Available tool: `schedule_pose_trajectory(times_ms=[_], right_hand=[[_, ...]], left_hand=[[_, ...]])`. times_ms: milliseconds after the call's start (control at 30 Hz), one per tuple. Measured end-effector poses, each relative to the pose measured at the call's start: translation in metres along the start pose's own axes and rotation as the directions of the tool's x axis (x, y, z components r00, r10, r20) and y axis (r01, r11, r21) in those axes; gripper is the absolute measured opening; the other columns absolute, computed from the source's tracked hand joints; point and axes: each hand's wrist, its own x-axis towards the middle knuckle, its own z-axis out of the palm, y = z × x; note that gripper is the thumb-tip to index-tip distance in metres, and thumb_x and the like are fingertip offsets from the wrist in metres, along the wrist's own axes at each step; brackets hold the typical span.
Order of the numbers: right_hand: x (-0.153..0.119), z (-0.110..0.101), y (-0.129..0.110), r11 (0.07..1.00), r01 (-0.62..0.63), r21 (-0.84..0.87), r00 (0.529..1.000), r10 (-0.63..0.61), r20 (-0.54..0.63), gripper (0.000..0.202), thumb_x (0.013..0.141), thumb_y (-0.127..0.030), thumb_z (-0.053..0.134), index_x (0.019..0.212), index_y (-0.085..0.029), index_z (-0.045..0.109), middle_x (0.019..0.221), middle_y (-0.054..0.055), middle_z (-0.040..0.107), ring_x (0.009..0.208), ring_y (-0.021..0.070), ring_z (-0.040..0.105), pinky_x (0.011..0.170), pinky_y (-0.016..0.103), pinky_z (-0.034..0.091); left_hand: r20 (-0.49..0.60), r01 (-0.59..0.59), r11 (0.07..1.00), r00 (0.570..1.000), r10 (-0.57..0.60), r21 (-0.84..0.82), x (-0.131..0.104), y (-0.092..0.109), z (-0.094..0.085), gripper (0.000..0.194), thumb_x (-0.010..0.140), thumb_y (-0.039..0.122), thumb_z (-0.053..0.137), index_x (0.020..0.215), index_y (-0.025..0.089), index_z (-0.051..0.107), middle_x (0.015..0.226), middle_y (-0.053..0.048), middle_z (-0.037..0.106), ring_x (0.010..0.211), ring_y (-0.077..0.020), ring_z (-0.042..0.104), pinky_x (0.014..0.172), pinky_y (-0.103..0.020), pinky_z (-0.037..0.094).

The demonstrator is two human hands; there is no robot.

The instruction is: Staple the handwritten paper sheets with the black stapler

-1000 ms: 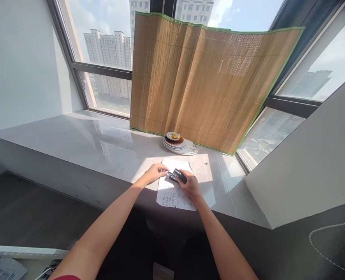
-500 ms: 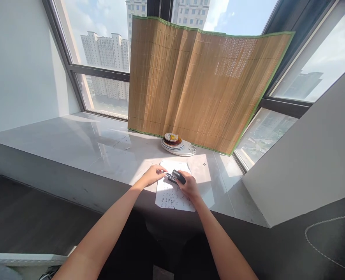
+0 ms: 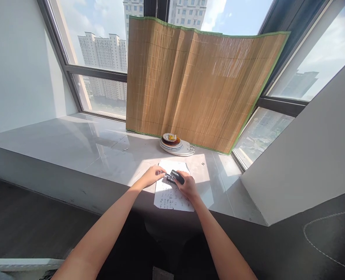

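My right hand (image 3: 188, 186) is wrapped round a black stapler (image 3: 177, 177), which points to the left with its top raised from the lower part. At the stapler's left end, the fingers of my left hand (image 3: 153, 175) are pinched together by a shiny part. Whatever small piece they grip is too small to make out. Under the stapler and both hands lies a sheet of paper (image 3: 163, 198) covered in handwriting, reaching the ledge's front edge. Two small dark strips (image 3: 203, 164) rest on the ledge to the right of the paper.
Behind the paper, a stack of plates (image 3: 171, 144) with a small yellow item on top stands on the pale tiled ledge (image 3: 102, 155). A bamboo mat (image 3: 196, 89) leans against the windows. A sloping wall (image 3: 307, 155) bounds the right side.
The view has shifted slightly. Both hands stay at the stapler, with hardly any visible movement between them.
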Motion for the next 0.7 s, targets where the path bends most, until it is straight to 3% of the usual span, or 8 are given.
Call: schedule_pose_trajectory(times_ms=[167,300,433,633,700], right_hand=[[0.001,0.0,0.0,1.0,0.006,0.024,1.0,-0.006,-0.005,0.038,0.092,-0.031,0.068,0.129,-0.025,0.074,0.128,0.01,0.077,0.119,0.0321,0.071,0.104,0.046,0.057],[0.001,0.001,0.001,0.999,-0.007,0.048,1.0,0.008,-0.007,0.039,0.091,-0.031,0.069,0.129,-0.026,0.074,0.128,0.009,0.077,0.12,0.0323,0.071,0.103,0.046,0.058],[0.002,0.001,0.003,0.997,0.008,0.071,1.0,-0.006,-0.022,0.039,0.091,-0.031,0.068,0.129,-0.027,0.074,0.127,0.009,0.077,0.118,0.0323,0.072,0.102,0.047,0.058],[0.0,0.002,0.007,0.996,0.01,0.088,0.997,-0.003,-0.078,0.039,0.087,-0.028,0.073,0.125,-0.027,0.078,0.121,0.009,0.079,0.114,0.0338,0.074,0.101,0.05,0.058],[-0.002,0.003,0.01,0.992,0.03,0.122,0.995,-0.018,-0.097,0.037,0.083,-0.026,0.077,0.12,-0.027,0.08,0.116,0.009,0.081,0.111,0.0347,0.075,0.101,0.052,0.057]], left_hand=[[-0.002,0.015,0.996,1.0,-0.015,-0.085,0.0,-0.001,0.0,0.026,0.092,0.031,0.068,0.111,0.022,0.083,0.122,-0.009,0.078,0.111,-0.0247,0.07,0.101,-0.036,0.056],[-0.009,0.001,0.991,1.0,-0.003,-0.134,-0.001,-0.002,0.0,0.015,0.088,0.026,0.072,0.096,0.021,0.083,0.11,-0.008,0.081,0.108,-0.024,0.072,0.101,-0.035,0.056],[-0.058,-0.022,0.993,0.998,0.015,-0.114,-0.003,-0.004,0.0,0.016,0.087,0.025,0.071,0.097,0.022,0.084,0.11,-0.007,0.082,0.111,-0.0249,0.071,0.1,-0.037,0.056],[-0.156,0.11,0.98,0.978,-0.135,-0.163,-0.002,-0.005,-0.002,0.021,0.087,0.027,0.073,0.104,0.021,0.083,0.107,-0.009,0.082,0.097,-0.025,0.074,0.091,-0.039,0.057],[-0.136,0.089,0.973,0.983,-0.12,-0.213,-0.003,-0.001,-0.003,0.019,0.086,0.029,0.075,0.1,0.02,0.083,0.106,-0.01,0.081,0.1,-0.0252,0.074,0.091,-0.038,0.057]])
